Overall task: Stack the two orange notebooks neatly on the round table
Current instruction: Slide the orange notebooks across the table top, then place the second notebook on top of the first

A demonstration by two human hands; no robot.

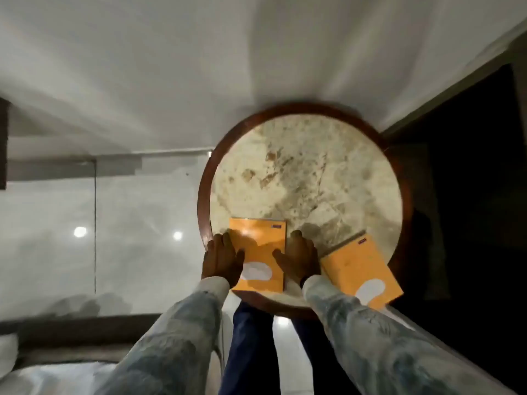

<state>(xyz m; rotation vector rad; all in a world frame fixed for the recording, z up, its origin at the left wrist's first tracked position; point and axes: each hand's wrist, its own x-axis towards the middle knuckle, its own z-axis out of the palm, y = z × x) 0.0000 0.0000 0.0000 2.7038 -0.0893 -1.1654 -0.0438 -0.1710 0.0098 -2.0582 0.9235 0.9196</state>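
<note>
Two orange notebooks lie flat on the round marble-topped table (308, 178) near its front edge. The left notebook (261, 243) lies square to me. My left hand (221, 259) rests on its left edge and my right hand (299, 258) on its right edge, thumbs on the cover, fingers spread. The right notebook (360, 269) lies apart to the right, turned at an angle, its near corner hanging over the table's dark wooden rim. Neither hand touches the right notebook.
White curtains (171, 67) hang behind the table. A glossy pale floor (128, 238) lies to the left. A dark area (470, 195) lies to the right. A white bed corner (42, 377) sits at the bottom left.
</note>
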